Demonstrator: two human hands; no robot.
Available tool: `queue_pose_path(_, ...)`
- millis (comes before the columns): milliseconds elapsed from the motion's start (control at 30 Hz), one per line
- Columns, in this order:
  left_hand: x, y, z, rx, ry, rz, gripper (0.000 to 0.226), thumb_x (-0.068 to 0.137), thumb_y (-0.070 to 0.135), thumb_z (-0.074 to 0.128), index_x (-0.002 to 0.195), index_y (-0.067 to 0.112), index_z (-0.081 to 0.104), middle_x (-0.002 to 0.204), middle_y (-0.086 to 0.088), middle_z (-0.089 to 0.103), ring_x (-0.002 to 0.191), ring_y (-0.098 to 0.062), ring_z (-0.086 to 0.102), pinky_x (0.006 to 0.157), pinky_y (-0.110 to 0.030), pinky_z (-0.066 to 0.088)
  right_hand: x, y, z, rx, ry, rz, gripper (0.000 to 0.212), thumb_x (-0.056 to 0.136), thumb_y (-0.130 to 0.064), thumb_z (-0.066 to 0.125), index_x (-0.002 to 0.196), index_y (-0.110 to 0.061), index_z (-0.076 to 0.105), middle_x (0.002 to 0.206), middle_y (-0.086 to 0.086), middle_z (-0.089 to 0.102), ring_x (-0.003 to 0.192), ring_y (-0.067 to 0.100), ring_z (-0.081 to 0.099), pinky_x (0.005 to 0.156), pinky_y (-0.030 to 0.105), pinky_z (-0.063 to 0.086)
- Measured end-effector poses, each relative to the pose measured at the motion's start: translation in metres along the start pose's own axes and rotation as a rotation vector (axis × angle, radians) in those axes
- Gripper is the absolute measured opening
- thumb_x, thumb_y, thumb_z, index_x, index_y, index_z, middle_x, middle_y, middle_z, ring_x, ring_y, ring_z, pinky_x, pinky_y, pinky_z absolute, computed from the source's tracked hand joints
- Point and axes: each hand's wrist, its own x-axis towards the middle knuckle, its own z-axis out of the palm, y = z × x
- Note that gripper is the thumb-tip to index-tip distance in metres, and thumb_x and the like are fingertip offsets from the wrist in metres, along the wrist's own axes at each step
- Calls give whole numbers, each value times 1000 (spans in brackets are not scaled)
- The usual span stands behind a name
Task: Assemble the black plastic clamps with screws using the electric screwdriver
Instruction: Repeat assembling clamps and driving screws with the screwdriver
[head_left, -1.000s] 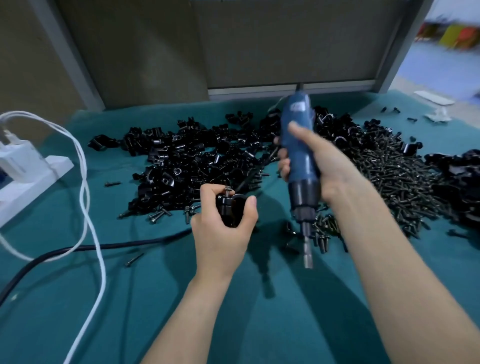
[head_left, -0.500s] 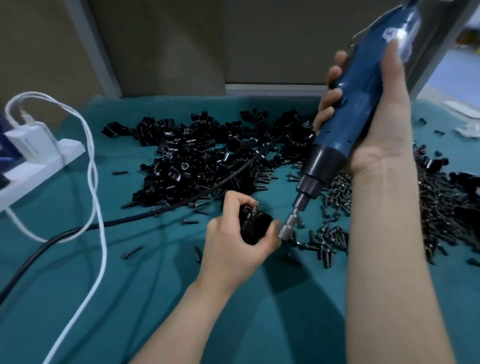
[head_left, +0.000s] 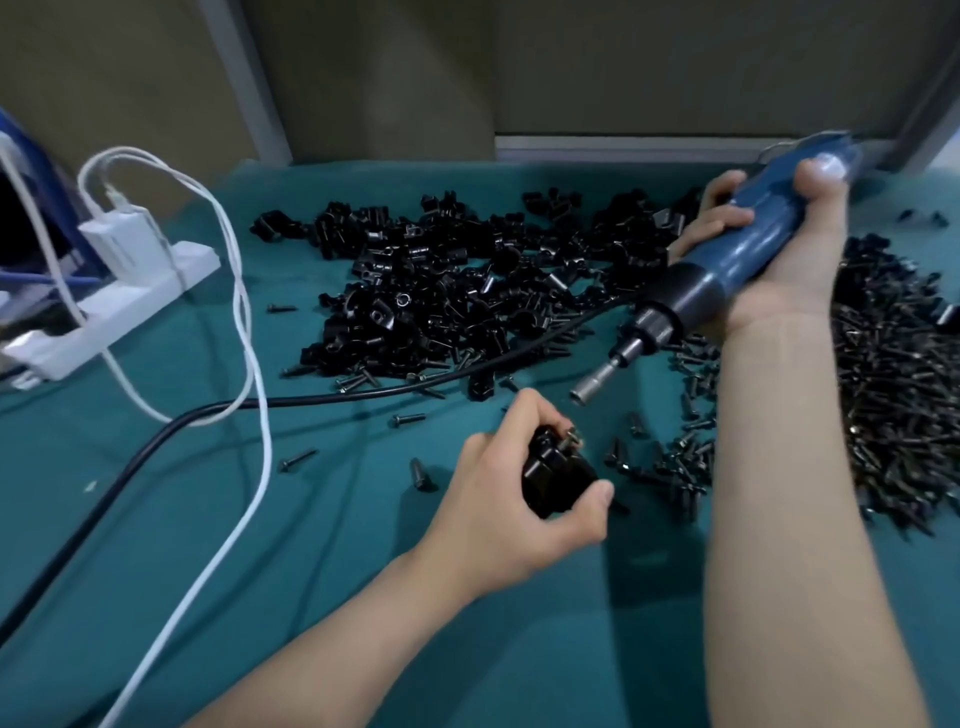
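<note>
My left hand grips a black plastic clamp low over the teal cloth, with a screw head sticking up from it. My right hand holds the blue electric screwdriver tilted, its metal socket tip pointing down-left, a short gap above and right of the clamp. A large pile of black clamps lies behind. Loose dark screws are heaped at the right.
The teal cloth covers the table. A black cable and white cables cross the left side. A white power strip with plugs sits at the far left. Stray screws lie near my left hand.
The screwdriver has swung from upright to steeply tilted, tip toward the clamp, then lowered. My left hand kept the clamp and shifted slightly toward me; the view moved closer.
</note>
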Motion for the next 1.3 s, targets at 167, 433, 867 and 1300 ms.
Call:
queue_pose_path(167, 2, 2, -2, -62, 19, 37, 29, 72, 46, 62, 88, 36, 39, 66, 3, 55, 52, -7, 48, 56, -14, 38, 4, 11, -5, -22, 10, 51, 26, 76, -36, 56, 82, -11, 52, 74, -4, 58, 41, 7, 45, 42, 17, 41)
queue_pose_path(433, 2, 2, -2, -121, 51, -20, 28, 70, 48, 61, 85, 40, 39, 66, -11, 61, 62, -33, 59, 62, -51, 50, 4, 10, -4, -16, -1, 66, 27, 76, -36, 57, 84, -11, 52, 76, -3, 58, 41, 8, 46, 41, 18, 42)
queue_pose_path(867, 4, 2, -2, -332, 1, -72, 31, 72, 41, 61, 87, 22, 41, 60, -11, 59, 50, -15, 49, 50, -27, 41, 6, 17, -2, 28, -164, 21, 29, 79, -40, 52, 87, -12, 53, 76, -4, 57, 41, 6, 47, 40, 18, 42)
queue_pose_path(1300, 5, 3, -3, -568, -100, -165, 32, 74, 36, 60, 88, 13, 41, 55, -3, 58, 39, 1, 43, 46, -7, 33, 8, 21, -4, 83, -220, -18, 27, 78, -38, 50, 84, -12, 52, 69, -2, 57, 39, 7, 47, 39, 19, 43)
